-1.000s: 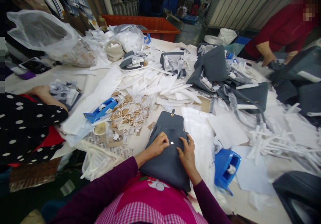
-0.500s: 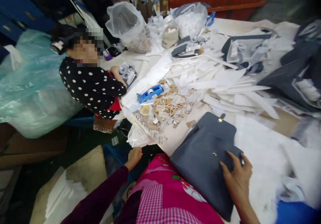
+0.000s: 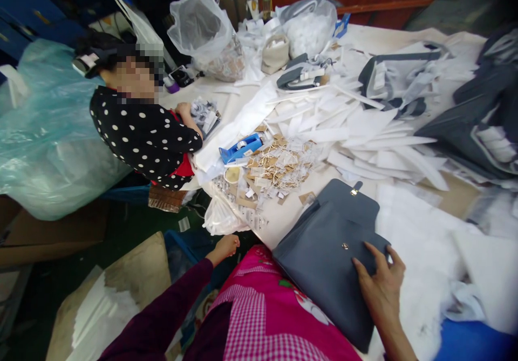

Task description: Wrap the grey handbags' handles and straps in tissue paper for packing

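Observation:
A dark blue-grey bag [image 3: 319,258] with a small gold clasp lies at the table's front edge, against my pink apron. Its flap is folded back, away from me. My right hand [image 3: 382,283] rests on the bag's right side with fingers apart, the fingertips touching its surface. Off the table's edge, my left hand [image 3: 226,246] hovers with curled fingers, below a white plastic bag [image 3: 222,218]. Whatever it may hold is hidden.
A heap of brown tags with strings [image 3: 279,164] lies by a blue tape dispenser [image 3: 242,148]. White sheet pieces [image 3: 356,129] are piled behind. Left, a co-worker in a dotted top [image 3: 141,134] handles a small item. Dark bags [image 3: 481,113] are stacked right.
My left hand has shifted slightly to the right, its fingers still curled. My right hand and the bag have kept their places relative to each other.

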The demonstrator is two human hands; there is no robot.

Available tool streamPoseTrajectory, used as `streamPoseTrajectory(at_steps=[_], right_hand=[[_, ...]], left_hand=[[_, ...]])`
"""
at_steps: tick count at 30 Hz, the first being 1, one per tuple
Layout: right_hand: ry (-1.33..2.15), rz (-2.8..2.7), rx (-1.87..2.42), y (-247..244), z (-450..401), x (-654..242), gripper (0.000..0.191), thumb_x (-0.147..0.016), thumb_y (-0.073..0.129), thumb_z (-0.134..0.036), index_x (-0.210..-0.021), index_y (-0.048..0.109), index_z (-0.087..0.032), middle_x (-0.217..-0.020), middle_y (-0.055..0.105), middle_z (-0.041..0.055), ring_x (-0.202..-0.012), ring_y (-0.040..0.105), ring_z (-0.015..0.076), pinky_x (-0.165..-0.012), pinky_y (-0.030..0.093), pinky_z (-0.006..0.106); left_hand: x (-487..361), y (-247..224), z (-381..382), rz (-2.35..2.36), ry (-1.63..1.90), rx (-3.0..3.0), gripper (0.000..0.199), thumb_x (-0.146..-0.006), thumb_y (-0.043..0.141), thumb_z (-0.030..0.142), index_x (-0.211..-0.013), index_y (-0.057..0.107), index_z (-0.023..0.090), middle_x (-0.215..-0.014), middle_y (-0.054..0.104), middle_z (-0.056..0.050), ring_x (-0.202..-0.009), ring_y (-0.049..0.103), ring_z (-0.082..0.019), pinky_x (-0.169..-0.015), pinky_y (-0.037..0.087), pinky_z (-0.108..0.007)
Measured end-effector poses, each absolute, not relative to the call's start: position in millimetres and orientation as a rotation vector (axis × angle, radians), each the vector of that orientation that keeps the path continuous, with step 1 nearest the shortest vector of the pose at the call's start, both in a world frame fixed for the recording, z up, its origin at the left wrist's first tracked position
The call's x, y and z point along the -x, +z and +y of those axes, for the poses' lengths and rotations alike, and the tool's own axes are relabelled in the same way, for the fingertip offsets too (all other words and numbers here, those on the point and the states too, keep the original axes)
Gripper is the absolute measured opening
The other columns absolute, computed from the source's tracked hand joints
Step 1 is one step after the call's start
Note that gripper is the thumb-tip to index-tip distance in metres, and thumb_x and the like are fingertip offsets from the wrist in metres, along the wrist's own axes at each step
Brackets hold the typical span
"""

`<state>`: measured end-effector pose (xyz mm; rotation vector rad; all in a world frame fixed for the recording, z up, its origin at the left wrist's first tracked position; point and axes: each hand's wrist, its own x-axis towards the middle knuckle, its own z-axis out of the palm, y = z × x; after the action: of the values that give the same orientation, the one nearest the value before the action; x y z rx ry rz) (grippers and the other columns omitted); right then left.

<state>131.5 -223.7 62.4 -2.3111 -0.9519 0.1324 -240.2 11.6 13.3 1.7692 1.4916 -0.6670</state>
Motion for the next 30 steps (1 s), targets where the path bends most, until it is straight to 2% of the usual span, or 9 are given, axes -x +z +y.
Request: streamPoseTrajectory(at_steps=[4,8,12,18,21,23,25,27,30], right_hand=[[0.176,-0.898,2.283,70,-225,-130,0.059,-0.082,0.050,-0.056,-0.123,0.059,-0.014,-0.140,0.032,0.0169,-0.131,0.032,0.0358,-0.108,0.030,0.054],[0.266,-0.815,2.244,79,-223,-127,0.049,-0.084,0.051,-0.047,-0.123,0.056,-0.018,-0.141,0.031,0.0137,-0.132,0.032,0.0329,-0.109,0.031,0.052],[0.295,-0.755,2.225,80,-219,-125,0.046,-0.086,0.051,-0.042,-0.126,0.054,-0.020,-0.145,0.026,0.0123,-0.133,0.031,0.0325,-0.110,0.031,0.053],[0.325,-0.821,2.158,85,-221,-124,0.046,-0.090,0.048,-0.037,-0.133,0.048,-0.021,-0.153,0.018,0.0091,-0.141,0.021,0.0284,-0.116,0.024,0.050],[0.340,-0.770,2.097,89,-224,-122,0.053,-0.091,0.046,-0.037,-0.142,0.038,-0.023,-0.156,0.014,0.0065,-0.144,0.016,0.0252,-0.118,0.020,0.047],[0.323,-0.584,2.034,90,-226,-120,0.058,-0.091,0.045,-0.039,-0.145,0.032,-0.022,-0.155,0.019,0.0077,-0.142,0.021,0.0237,-0.117,0.023,0.045],[0.318,-0.323,1.955,92,-227,-119,0.056,-0.091,0.045,-0.044,-0.141,0.038,-0.019,-0.146,0.036,0.0115,-0.130,0.040,0.0240,-0.108,0.036,0.042],[0.392,-0.112,1.848,95,-227,-120,0.051,-0.087,0.050,-0.049,-0.126,0.054,-0.016,-0.124,0.057,0.0126,-0.107,0.057,0.0237,-0.093,0.047,0.038],[0.579,0.050,1.654,101,-225,-125,0.045,-0.079,0.060,-0.054,-0.096,0.068,-0.013,-0.089,0.068,0.0084,-0.081,0.060,0.0209,-0.074,0.048,0.032]], left_hand=[[205,40,11,1.419,-0.606,-1.931,0.023,-0.081,0.054,0.029,-0.061,0.056,0.017,-0.063,0.059,-0.004,-0.068,0.060,-0.021,-0.066,0.042,-0.029],[147,74,12,1.148,-0.187,-2.070,0.017,-0.084,0.044,0.019,-0.090,0.060,0.020,-0.086,0.062,-0.003,-0.083,0.059,-0.017,-0.077,0.045,-0.027],[62,95,15,0.861,0.190,-2.058,0.029,-0.081,0.053,0.022,-0.110,0.056,0.020,-0.101,0.058,-0.006,-0.094,0.057,-0.019,-0.082,0.047,-0.029],[-40,87,6,0.932,-0.066,-2.044,0.056,-0.077,0.069,0.041,-0.119,0.050,0.010,-0.111,0.062,-0.016,-0.101,0.060,-0.027,-0.088,0.046,-0.036],[-52,75,2,1.005,-0.150,-2.135,0.052,-0.082,0.064,0.037,-0.122,0.051,0.008,-0.118,0.061,-0.020,-0.111,0.059,-0.030,-0.094,0.045,-0.038],[-50,69,4,0.979,-0.139,-2.160,0.044,-0.086,0.058,0.033,-0.122,0.053,0.009,-0.118,0.063,-0.019,-0.112,0.059,-0.030,-0.096,0.045,-0.038],[-47,64,10,0.910,-0.048,-2.142,0.040,-0.087,0.053,0.032,-0.122,0.055,0.012,-0.121,0.063,-0.016,-0.116,0.057,-0.028,-0.099,0.044,-0.038],[-46,60,16,0.844,0.059,-2.098,0.042,-0.087,0.051,0.033,-0.124,0.056,0.014,-0.127,0.060,-0.013,-0.122,0.053,-0.026,-0.104,0.041,-0.039],[-46,53,23,0.781,0.138,-2.016,0.044,-0.086,0.049,0.037,-0.122,0.058,0.015,-0.129,0.060,-0.011,-0.127,0.049,-0.027,-0.110,0.035,-0.042]])
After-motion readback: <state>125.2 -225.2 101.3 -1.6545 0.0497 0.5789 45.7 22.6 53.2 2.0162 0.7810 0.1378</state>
